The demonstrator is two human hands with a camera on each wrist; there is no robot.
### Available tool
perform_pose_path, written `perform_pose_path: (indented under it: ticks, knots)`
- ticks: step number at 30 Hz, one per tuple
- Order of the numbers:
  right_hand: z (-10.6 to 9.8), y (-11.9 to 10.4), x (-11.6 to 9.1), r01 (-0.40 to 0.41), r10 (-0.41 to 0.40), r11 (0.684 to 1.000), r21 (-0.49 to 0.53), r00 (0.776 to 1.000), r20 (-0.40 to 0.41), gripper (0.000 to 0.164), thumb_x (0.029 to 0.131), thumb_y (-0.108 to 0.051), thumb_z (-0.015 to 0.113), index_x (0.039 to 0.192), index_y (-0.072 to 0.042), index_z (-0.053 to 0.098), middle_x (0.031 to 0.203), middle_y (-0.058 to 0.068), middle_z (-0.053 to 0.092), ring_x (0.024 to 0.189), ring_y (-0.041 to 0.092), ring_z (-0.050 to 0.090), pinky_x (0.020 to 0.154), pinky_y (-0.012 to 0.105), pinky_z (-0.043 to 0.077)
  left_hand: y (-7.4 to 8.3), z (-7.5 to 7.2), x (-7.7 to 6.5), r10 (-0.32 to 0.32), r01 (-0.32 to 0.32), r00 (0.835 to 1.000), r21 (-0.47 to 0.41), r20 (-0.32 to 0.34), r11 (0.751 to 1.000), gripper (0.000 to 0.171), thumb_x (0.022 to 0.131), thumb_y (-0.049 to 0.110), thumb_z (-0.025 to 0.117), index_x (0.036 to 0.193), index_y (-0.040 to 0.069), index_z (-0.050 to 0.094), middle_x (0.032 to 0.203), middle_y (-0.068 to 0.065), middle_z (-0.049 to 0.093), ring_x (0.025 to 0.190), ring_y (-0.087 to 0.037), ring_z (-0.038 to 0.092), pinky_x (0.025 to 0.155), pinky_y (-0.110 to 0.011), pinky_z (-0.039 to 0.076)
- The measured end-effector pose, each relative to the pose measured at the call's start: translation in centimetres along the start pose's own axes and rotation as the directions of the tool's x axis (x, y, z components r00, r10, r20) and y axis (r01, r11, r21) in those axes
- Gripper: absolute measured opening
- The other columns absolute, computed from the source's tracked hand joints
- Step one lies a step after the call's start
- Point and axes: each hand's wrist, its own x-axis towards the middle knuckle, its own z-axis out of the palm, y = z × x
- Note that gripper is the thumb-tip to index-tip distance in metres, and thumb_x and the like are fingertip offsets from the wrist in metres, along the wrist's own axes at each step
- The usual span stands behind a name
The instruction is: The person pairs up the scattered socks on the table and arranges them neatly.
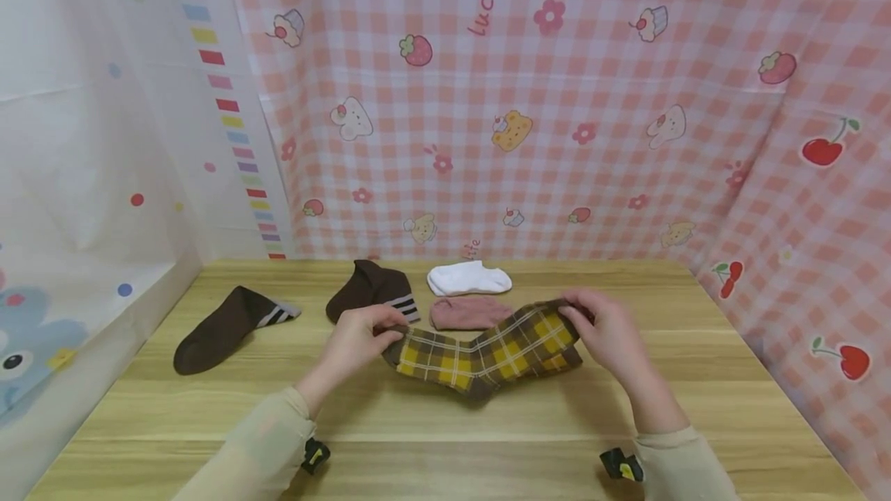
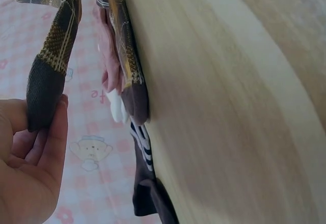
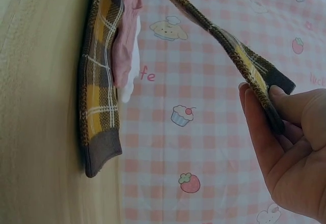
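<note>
A yellow and brown plaid sock (image 1: 445,358) is stretched between both hands, sagging in the middle at its heel. My left hand (image 1: 358,337) pinches the dark toe (image 2: 46,89), thumb on one side and fingers on the other. At the opposite end, my right hand (image 1: 612,335) pinches the cuff (image 3: 277,81). A second plaid sock (image 3: 99,96) lies flat on the table below the raised one, mostly hidden by it in the head view.
Behind the plaid socks lie a pink sock (image 1: 468,312) and a white ankle sock (image 1: 468,278). Two dark brown socks with striped cuffs lie to the left, one nearer the middle (image 1: 369,288) and one farther out (image 1: 223,331). Patterned cloth (image 1: 515,76) hangs behind the wooden table (image 1: 445,439).
</note>
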Motion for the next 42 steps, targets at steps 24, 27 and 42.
perform_pose_path:
  ticks: [24,27,42]
  knots:
    - [1.2,0.5,0.3,-0.039,0.038,0.999,0.009,0.998,0.055,0.011,0.092,0.001,0.067,0.102,0.0,0.071,0.098,0.015,0.072,0.089,0.03,0.067,0.077,0.047,0.055,-2.4,1.8,1.2,-0.028,0.027,1.0,0.105,0.009,0.994,0.022,0.082,0.008,0.081,0.082,0.014,0.06,0.077,0.003,0.063,0.071,-0.012,0.059,0.065,-0.03,0.051]
    - [1.4,0.7,0.3,-0.05,0.049,0.999,0.008,0.997,0.056,0.01,0.092,0.0,0.068,0.101,0.0,0.071,0.097,0.015,0.072,0.088,0.029,0.067,0.077,0.047,0.054,-2.7,2.0,1.3,-0.035,0.034,0.999,0.105,0.007,0.994,0.023,0.082,0.008,0.081,0.081,0.014,0.059,0.077,0.003,0.062,0.071,-0.012,0.059,0.065,-0.031,0.05]
    - [1.8,2.7,0.2,-0.124,0.125,0.992,-0.011,0.983,0.137,0.008,0.094,-0.003,0.066,0.1,0.0,0.07,0.09,0.011,0.07,0.081,0.024,0.063,0.073,0.044,0.053,-3.5,2.0,2.0,-0.112,0.098,0.989,0.132,0.1,0.986,0.015,0.083,0.006,0.079,0.082,0.012,0.065,0.076,0.004,0.063,0.072,-0.013,0.06,0.067,-0.032,0.051]
